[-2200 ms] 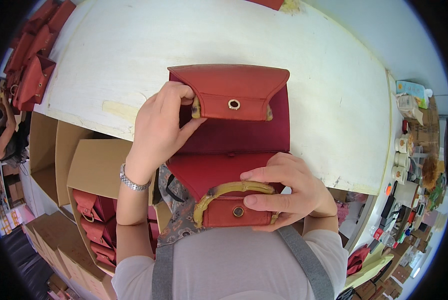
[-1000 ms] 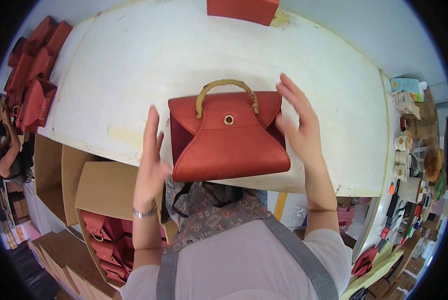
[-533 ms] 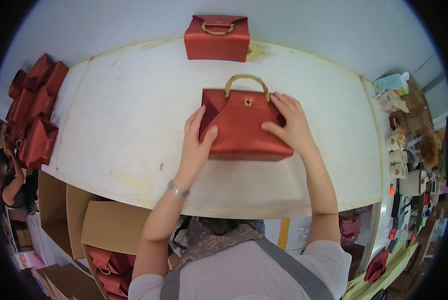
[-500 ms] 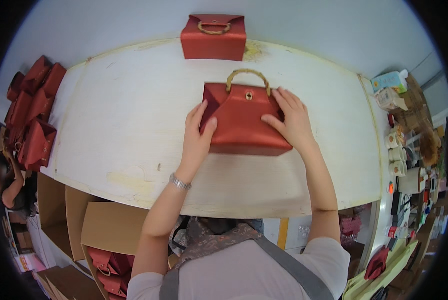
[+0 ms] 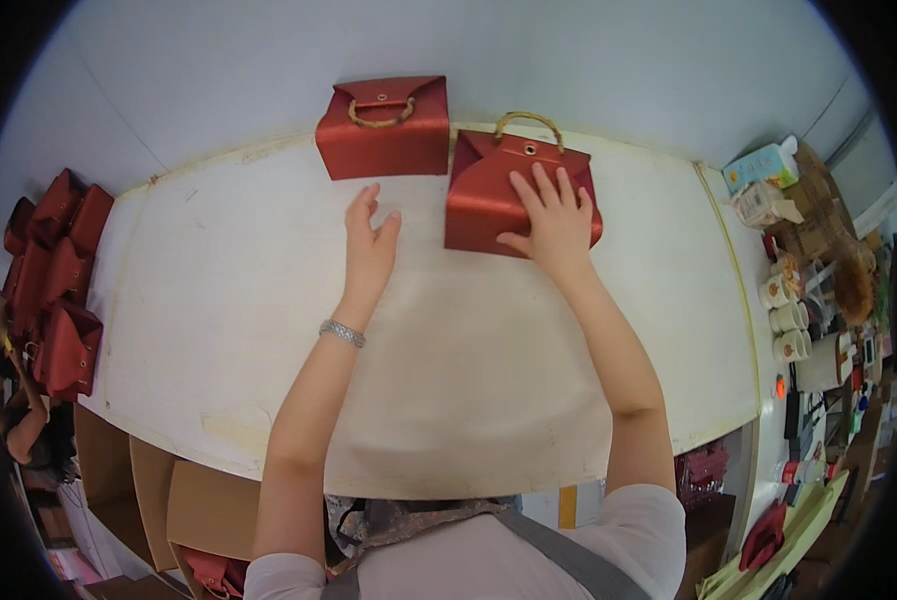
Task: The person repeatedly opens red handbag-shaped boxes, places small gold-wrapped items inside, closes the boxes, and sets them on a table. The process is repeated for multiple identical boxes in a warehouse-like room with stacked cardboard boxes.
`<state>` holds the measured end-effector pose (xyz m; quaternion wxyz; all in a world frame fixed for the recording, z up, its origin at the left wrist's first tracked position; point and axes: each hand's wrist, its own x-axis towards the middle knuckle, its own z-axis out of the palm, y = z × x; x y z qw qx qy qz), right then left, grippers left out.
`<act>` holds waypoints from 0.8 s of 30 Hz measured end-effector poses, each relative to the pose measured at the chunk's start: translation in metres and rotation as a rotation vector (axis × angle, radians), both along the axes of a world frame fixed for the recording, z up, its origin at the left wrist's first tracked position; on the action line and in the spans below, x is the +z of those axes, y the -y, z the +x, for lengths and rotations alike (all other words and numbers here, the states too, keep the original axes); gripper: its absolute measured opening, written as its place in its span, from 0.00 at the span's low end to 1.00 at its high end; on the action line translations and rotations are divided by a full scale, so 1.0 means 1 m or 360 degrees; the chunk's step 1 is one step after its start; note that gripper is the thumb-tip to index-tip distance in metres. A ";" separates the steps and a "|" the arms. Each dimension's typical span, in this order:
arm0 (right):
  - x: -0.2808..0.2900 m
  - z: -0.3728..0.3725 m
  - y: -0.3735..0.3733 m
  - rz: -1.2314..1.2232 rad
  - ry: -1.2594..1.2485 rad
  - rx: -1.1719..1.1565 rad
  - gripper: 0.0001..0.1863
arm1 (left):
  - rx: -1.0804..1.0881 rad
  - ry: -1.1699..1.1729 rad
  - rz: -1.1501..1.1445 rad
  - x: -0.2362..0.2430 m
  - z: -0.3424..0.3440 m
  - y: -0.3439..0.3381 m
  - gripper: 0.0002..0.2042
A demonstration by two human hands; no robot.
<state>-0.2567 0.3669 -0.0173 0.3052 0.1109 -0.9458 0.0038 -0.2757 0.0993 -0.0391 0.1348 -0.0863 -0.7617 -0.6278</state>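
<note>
A red handbag [image 5: 498, 205] with a bamboo-like ring handle and a small metal eyelet stands towards the back of the white table [image 5: 268, 300]. My right hand [image 5: 558, 220] lies on its front with fingers spread flat. To its left, against the wall, stands a second red handbag [image 5: 393, 150], its handle folded down over the front. My left hand [image 5: 370, 245], a metal bracelet on its wrist, hovers below that second bag. Its fingers are apart, slightly curled, and hold nothing.
Several red bags [image 5: 63, 270] are stacked beyond the table's left edge, near another person's arm [image 5: 28, 420]. Cardboard boxes [image 5: 213, 510] stand below the front left, one with red bags inside. At the right, a side surface carries cups [image 5: 790, 318], a tissue pack [image 5: 761, 168] and clutter.
The handbag has moved away from me to beside the second bag. My left hand has let go of it; my right hand has shifted from its side onto its front.
</note>
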 end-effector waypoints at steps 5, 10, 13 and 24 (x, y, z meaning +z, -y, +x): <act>0.015 -0.057 -0.021 0.0026 0.0136 -0.0254 0.48 | 0.0359 -0.0467 -0.0816 0.018 -0.091 0.033 0.30; 0.003 -0.103 0.018 -0.0036 -0.0205 0.0093 0.35 | 0.0554 -0.0015 -0.1415 0.046 -0.173 0.048 0.42; 0.008 -0.153 0.068 -0.0272 -0.0374 0.0321 0.35 | 0.0160 0.0171 -0.1232 0.056 -0.192 0.064 0.44; 0.094 -0.093 0.100 -0.0673 0.1212 0.1071 0.48 | -0.0440 0.0390 -0.0387 0.066 -0.068 0.126 0.16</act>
